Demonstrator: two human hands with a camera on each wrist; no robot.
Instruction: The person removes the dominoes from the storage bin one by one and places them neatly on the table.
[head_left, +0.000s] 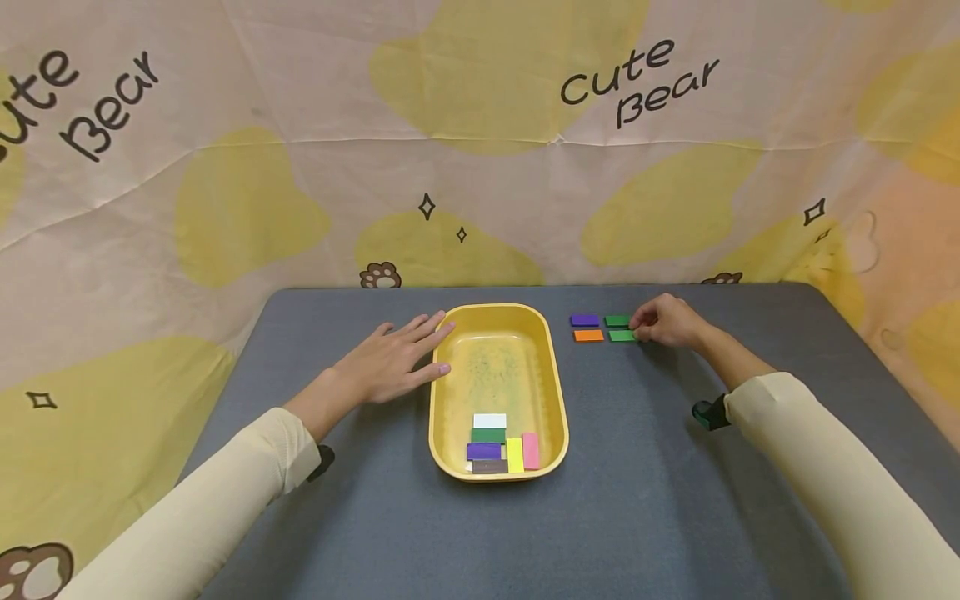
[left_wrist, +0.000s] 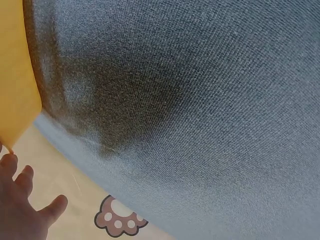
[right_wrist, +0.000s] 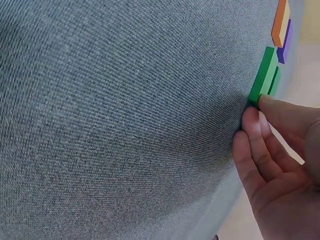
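My right hand (head_left: pixel 667 323) is at the back right of the table, its thumb and fingertips pinching the right end of the nearer green block (head_left: pixel 622 337). Just behind that block lies a second green block (head_left: pixel 617 320). To their left sit a purple block (head_left: pixel 585 320) and an orange block (head_left: pixel 588 336), making two short rows. The right wrist view shows the thumb (right_wrist: pixel 280 112) against the green block's end (right_wrist: pixel 263 75). My left hand (head_left: pixel 390 364) lies with fingers spread and straight over the left rim of the yellow tray (head_left: pixel 491 367).
Inside the tray's near end lie flat blocks: white (head_left: pixel 490 421), green (head_left: pixel 488 436), purple (head_left: pixel 483 452), dark grey (head_left: pixel 491 467), yellow (head_left: pixel 514 456) and pink (head_left: pixel 530 451). A printed cloth (head_left: pixel 480 100) hangs behind the grey table (head_left: pixel 622 500).
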